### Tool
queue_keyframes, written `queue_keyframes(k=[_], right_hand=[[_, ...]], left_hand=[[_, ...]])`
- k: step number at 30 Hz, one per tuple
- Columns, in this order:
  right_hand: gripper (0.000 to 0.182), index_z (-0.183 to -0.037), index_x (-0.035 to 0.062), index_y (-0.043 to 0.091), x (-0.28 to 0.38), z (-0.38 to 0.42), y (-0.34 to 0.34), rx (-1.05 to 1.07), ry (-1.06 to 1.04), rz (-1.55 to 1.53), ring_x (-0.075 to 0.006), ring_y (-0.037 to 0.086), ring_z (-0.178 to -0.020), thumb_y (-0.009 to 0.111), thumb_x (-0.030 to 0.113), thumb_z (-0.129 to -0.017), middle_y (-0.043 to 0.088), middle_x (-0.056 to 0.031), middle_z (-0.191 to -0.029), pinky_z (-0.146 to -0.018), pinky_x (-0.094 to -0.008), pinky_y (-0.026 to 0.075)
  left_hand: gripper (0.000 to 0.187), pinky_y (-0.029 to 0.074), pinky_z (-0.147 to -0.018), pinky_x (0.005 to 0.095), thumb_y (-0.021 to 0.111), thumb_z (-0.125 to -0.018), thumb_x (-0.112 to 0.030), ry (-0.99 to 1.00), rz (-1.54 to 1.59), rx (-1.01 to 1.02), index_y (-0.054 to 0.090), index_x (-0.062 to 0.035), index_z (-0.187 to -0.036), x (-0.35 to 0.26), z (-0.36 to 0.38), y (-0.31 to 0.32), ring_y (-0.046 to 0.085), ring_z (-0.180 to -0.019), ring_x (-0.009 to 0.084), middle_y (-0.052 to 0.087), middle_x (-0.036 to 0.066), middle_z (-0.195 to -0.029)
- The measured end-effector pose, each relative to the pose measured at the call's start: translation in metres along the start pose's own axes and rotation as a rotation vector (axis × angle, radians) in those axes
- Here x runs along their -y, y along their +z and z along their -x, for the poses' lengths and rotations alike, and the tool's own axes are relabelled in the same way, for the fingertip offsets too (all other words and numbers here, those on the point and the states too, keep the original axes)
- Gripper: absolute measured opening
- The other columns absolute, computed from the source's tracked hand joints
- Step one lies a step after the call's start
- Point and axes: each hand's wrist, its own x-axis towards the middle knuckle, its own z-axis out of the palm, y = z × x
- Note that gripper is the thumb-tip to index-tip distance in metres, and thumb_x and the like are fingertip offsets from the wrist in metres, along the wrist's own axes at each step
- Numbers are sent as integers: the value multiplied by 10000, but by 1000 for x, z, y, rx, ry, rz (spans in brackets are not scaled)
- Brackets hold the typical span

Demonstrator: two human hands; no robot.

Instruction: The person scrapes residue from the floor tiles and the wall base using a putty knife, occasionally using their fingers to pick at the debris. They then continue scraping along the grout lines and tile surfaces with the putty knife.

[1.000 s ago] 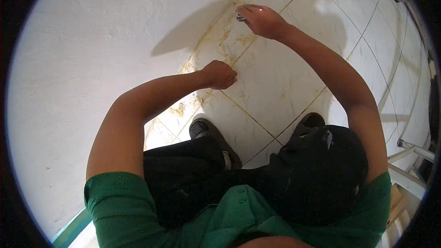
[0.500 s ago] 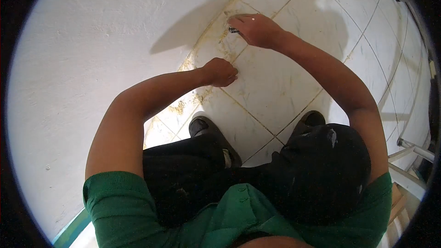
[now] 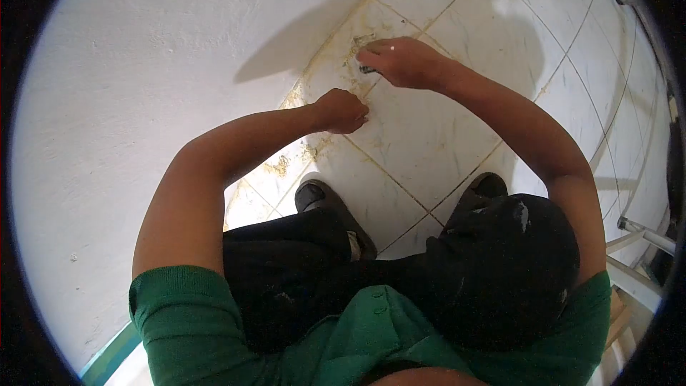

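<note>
My right hand point(image 3: 404, 63) is closed around a small dark object point(image 3: 366, 69), held low against the tiled floor point(image 3: 418, 150). Most of that object is covered by the fingers, so its kind cannot be made out. Just beyond the fingertips lies a wet-looking yellowish-brown patch point(image 3: 364, 41) on the tile. Nearer to me, my left hand point(image 3: 342, 111) is curled into a fist above the floor by the wall. Whatever its fingers may hold is hidden.
A rough white wall point(image 3: 164, 64) rises on the left. Yellow-brown crumbs and stains point(image 3: 279, 165) run along its foot. My dark shoes point(image 3: 325, 204) stand on the tiles. At the right edge are the pale legs of a frame point(image 3: 636, 289), perhaps a ladder.
My right hand has drawn a little toward me with the dark object, uncovering more of the yellowish-brown patch. My left hand has barely moved.
</note>
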Motion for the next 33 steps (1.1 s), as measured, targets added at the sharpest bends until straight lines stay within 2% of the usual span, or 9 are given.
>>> queue_keyframes(k=[6,9,12,15,20,22,26,31,33], right_hand=[[213,-994,38,512,-24,-12,13,-187,-35,44,-279,610,-916,513,34,-781,606,-111,-1033,-708,-349,528],[223,-1012,39,517,-19,-3,24,-68,-38,51,-281,608,-935,507,42,-790,605,-112,-1037,-717,-352,529],[234,-1019,36,526,-9,4,27,-70,-117,26,-277,605,-955,517,38,-786,606,-111,-1037,-724,-355,529],[245,-1026,61,501,-2,7,21,-86,-168,-24,-287,618,-885,537,81,-785,604,-126,-962,-685,-377,531],[274,-1019,49,530,-7,17,-2,-234,-22,25,-270,608,-915,595,81,-755,605,-106,-988,-703,-358,528],[306,-1018,42,539,-18,21,0,-278,52,121,-260,608,-910,625,82,-727,601,-96,-988,-695,-345,527],[311,-1009,43,540,-24,26,20,-186,81,182,-259,613,-865,626,93,-714,592,-104,-979,-681,-342,524],[306,-1004,51,543,1,14,28,-63,46,96,-259,615,-851,623,97,-712,587,-109,-974,-682,-342,522],[303,-1002,54,542,13,12,27,-102,15,16,-265,612,-883,628,92,-713,591,-111,-966,-701,-344,520]], left_hand=[[297,487,-681,461,444,-859,-292,-1,2,18,606,-45,-840,-1,-4,4,621,-736,347,614,176,-719],[285,486,-681,460,447,-855,-288,15,10,11,607,-53,-849,1,-1,5,620,-737,346,617,172,-735],[274,485,-684,462,448,-852,-286,10,18,25,606,-61,-856,1,-2,10,620,-741,344,620,167,-753],[271,484,-686,466,452,-851,-287,-12,-7,79,601,-62,-851,0,-2,1,619,-741,346,620,167,-758],[252,473,-633,463,479,-838,-280,63,53,-116,565,-60,-752,4,-7,10,584,-662,349,582,164,-684],[249,471,-631,465,477,-840,-279,52,65,-96,559,-61,-752,4,-10,12,582,-663,353,578,167,-683],[274,483,-675,465,458,-847,-285,36,46,8,591,-48,-805,-2,-7,-8,613,-717,359,607,180,-706],[273,484,-670,467,460,-845,-292,19,21,-22,596,-59,-804,0,-4,-1,618,-719,349,614,169,-714],[273,484,-672,466,461,-843,-293,14,22,2,597,-60,-806,-2,-1,-3,619,-730,346,616,168,-723]])
